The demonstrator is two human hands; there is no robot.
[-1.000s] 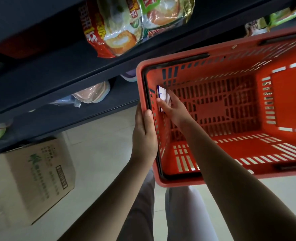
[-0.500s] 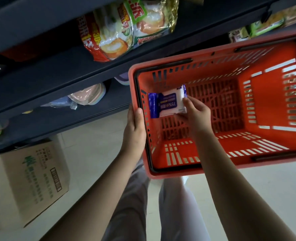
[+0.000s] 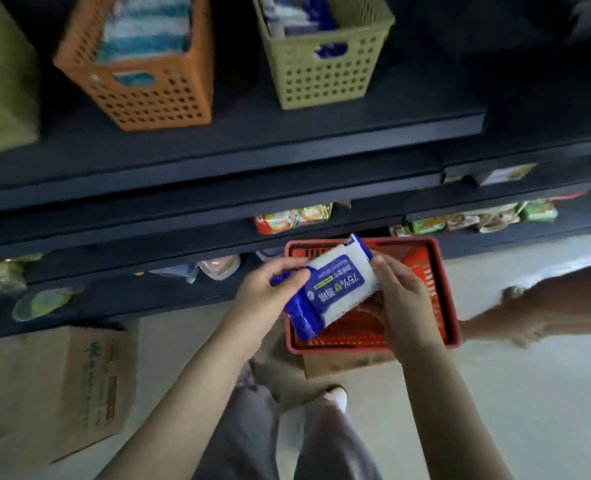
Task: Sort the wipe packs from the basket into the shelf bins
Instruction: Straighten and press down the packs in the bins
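Our main worry is the wrong bin. The orange bin (image 3: 155, 91) seems to hold pale blue-and-white packs and the green bin (image 3: 325, 74) darker blue ones, but both are blurred, so we would match the pack before letting it go. Both bins stand on the shelf (image 3: 252, 143), well above the hands, so one hand will probably have to finish the lift. A soft, slick wrapper could slide out of that grip or catch on the shelf edge. Another person's arm (image 3: 547, 306) reaches in from the right, near the basket (image 3: 396, 241), and a bump there could knock the pack loose. For now the wipe pack (image 3: 335, 285) is held in the air over the red basket, tilted, between both hands. The left hand (image 3: 270, 292) curls its fingers over the blue end, and the right hand (image 3: 398, 299) cups the white end with its thumb on the edge. The pack is a flat, pillowy pouch, white with a blue label reading 75% and a blue band at one end.
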